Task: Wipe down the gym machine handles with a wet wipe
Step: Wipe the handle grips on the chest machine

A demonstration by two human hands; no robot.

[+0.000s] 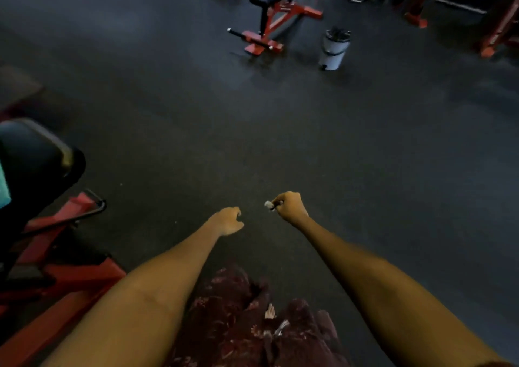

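Head cam: my right hand [289, 205] is clamped on a balled-up wipe [269, 204], left hand [229, 220] loosely curled, empty; nearest machine [50, 254] sits off left, handles not visible.

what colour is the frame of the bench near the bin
Red, with a black padded seat: the red steel bench frame, clearest in the head view.

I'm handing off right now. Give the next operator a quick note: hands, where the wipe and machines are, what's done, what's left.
Right hand: fist closed on a small wadded wipe, held out over the floor.
Left hand: empty, fingers loosely curled.
Red machine is close on the left; a red bench and a white bin stand ahead.
Done: cannot tell which handles were wiped.
Left: no handle in contact now; possibly bin the wipe or move to the next machine.
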